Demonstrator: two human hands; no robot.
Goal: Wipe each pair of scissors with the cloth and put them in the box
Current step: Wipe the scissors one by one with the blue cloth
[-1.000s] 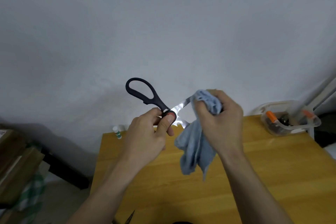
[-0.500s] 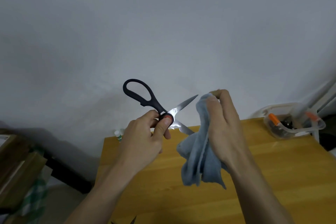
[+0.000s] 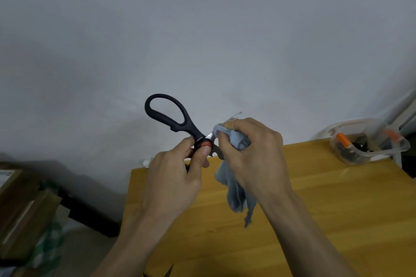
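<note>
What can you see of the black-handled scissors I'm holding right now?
The black-handled scissors are held up in the air above the wooden table's far-left part, handles up and left. One large black plastic loop is free; the other is hidden in the left hand, whose fingertips pinch near the pivot, by an orange-red accent. The metal blades run right into the blue cloth, which the right hand wraps around them; only a blurred tip shows above the fingers.
</note>
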